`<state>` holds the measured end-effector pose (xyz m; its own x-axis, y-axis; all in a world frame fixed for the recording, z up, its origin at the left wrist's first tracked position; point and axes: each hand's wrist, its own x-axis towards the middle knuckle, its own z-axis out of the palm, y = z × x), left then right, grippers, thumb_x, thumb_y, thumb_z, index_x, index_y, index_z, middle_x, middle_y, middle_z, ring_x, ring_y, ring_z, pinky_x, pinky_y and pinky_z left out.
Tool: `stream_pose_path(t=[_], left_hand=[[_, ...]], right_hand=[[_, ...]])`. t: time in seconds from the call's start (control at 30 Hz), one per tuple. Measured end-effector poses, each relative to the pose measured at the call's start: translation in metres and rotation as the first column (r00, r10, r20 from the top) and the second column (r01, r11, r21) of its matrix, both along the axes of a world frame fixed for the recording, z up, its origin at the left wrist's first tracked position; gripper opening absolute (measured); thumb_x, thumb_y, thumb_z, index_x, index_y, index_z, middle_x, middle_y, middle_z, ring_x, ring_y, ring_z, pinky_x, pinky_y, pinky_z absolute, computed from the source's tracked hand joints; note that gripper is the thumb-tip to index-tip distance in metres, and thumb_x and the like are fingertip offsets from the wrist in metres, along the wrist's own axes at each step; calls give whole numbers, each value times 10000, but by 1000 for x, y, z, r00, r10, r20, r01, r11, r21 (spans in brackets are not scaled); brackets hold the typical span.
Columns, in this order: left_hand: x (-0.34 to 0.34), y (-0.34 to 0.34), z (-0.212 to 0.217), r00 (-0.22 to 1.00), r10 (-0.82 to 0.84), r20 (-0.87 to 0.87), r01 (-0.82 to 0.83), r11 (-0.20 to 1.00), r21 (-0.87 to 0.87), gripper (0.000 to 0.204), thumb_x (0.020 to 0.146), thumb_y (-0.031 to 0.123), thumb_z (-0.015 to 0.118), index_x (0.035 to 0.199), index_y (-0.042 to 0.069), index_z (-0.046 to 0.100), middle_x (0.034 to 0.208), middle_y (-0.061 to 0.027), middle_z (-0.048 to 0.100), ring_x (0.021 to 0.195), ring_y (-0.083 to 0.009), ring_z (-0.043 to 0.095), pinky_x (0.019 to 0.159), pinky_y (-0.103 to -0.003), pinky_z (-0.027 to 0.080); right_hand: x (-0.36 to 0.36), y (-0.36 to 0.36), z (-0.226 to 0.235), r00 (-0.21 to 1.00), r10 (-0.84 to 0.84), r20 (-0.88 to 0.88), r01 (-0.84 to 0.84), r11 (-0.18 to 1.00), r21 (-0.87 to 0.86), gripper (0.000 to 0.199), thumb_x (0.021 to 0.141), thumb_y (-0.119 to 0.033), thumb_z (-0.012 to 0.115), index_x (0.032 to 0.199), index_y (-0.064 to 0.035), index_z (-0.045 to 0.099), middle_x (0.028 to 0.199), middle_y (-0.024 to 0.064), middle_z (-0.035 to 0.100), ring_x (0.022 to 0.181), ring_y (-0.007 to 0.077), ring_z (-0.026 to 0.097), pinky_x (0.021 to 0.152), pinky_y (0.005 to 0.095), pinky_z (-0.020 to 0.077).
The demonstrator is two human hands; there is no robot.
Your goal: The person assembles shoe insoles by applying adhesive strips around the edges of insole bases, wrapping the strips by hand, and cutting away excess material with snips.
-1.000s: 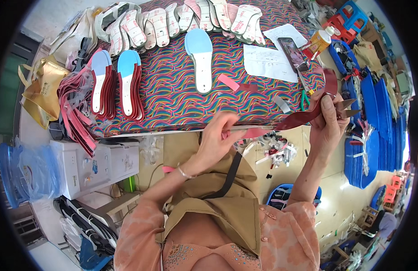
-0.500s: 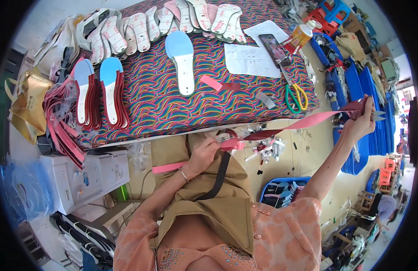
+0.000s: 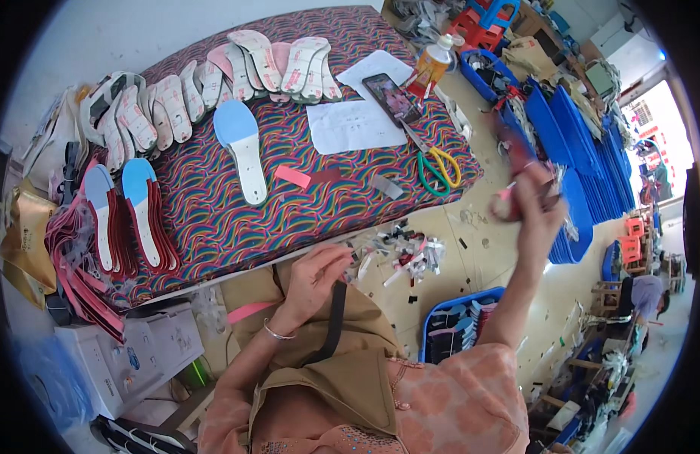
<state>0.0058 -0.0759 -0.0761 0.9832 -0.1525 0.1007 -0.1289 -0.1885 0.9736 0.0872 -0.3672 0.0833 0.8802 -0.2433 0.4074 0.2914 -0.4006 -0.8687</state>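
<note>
Workshop bench covered in a wavy multicolour cloth (image 3: 213, 219); blue stacked trays (image 3: 592, 151) on the floor to the right, cut scraps (image 3: 403, 253) littering the floor just below the bench edge.

I note the right hand (image 3: 531, 200) raised out to the side, closed around something reddish and blurred. It may be the end of a strap, but I cannot tell what exactly it grips. The left hand (image 3: 316, 276) sits low at the lap, fingers curled at the bench edge; a pink strap (image 3: 247, 312) pokes out beside the wrist, and whether the fingers pinch it is hidden.

On the cloth: a blue-and-white insole (image 3: 242, 147), a loose pink strip (image 3: 293, 178), green-and-yellow scissors (image 3: 439, 168), a phone (image 3: 393, 97) on paper sheets (image 3: 353, 125).

Risks, my judgement: the outstretched right hand passes near the glue bottle (image 3: 431, 64) and scissors, so a sweep back could knock either. A loose left-hand hold could let the strap drop among the scraps.
</note>
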Motion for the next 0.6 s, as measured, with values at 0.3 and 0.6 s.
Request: stream_pose_path(t=[0.3, 0.6], left_hand=[[39, -34, 86, 907, -420, -7, 343, 750, -566, 378, 962, 149, 520, 1293, -32, 501, 1175, -75, 568, 1055, -108, 522, 879, -246, 430], [49, -30, 61, 913, -396, 95, 335, 597, -729, 216, 912, 134, 591, 1009, -48, 658, 1027, -139, 634, 1036, -217, 561, 893, -363, 452]], right_hand=[[-42, 61, -58, 611, 791, 26, -318, 215, 923, 191, 885, -184, 643, 930, 0, 628, 624, 35, 564, 398, 79, 418, 384, 241, 296], [-49, 65, -84, 498, 848, -181, -106, 266, 958, 190, 826, -144, 699, 923, 5, 630, 691, 50, 622, 458, 88, 464, 412, 258, 334]])
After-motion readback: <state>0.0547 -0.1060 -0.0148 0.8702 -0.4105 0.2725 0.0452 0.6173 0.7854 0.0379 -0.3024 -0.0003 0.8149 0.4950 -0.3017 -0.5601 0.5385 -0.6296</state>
